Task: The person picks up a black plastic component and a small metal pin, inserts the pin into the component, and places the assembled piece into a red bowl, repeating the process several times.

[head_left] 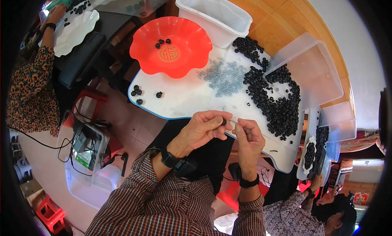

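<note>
Just over the table's near edge, my left hand (198, 132) pinches a small black round part (224, 122) between thumb and fingers. Close beside it on the right, my right hand (250, 139) is closed at the fingertips around something thin and pale, too small to make out. On the white table (179, 99) beyond lies a scatter of tiny clear pieces (223, 77). A large heap of black round parts (271, 109) spreads to its right. Several loose black parts (139, 92) sit near the left edge.
A red scalloped bowl (143, 40) holds a few black parts; behind it stands a white bin (183, 7). A clear plastic tub (314, 68) leans at the right. Co-workers sit left (32, 89) and lower right (286, 215). A box of cables (85, 146) is at lower left.
</note>
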`<state>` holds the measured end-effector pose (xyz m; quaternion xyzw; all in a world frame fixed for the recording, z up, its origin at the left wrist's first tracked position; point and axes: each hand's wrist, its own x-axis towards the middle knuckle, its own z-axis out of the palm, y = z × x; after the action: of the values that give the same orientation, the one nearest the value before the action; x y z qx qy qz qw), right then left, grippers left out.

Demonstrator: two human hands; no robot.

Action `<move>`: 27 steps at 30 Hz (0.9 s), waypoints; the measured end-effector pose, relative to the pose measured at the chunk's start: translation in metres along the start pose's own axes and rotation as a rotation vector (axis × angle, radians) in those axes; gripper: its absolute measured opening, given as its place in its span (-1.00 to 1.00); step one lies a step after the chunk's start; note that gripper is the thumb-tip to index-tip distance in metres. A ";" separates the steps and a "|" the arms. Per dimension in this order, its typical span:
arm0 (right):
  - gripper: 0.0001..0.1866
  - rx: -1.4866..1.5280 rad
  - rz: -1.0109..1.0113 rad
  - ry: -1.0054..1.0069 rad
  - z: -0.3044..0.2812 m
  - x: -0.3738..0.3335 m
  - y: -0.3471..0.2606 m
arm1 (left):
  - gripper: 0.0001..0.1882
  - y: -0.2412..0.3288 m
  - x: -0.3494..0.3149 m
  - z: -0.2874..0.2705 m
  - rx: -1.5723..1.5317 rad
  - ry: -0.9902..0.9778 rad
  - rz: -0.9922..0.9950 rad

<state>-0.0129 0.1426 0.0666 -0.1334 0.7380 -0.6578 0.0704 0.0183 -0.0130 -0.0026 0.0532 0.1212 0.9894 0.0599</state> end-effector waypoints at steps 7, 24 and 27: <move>-0.86 0.001 -0.009 -0.007 0.002 0.002 0.005 | -0.68 0.004 -0.003 0.010 0.051 0.058 0.034; -0.88 -0.187 -0.059 -0.052 -0.008 0.006 0.031 | -0.62 0.076 0.028 0.050 0.413 0.657 0.721; -0.87 -0.202 -0.047 -0.041 -0.012 0.008 0.032 | -0.62 0.080 0.026 0.049 0.414 0.642 0.733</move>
<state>-0.0267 0.1546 0.0370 -0.1705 0.7955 -0.5787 0.0563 -0.0101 -0.0752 0.0672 -0.2030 0.2999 0.8672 -0.3418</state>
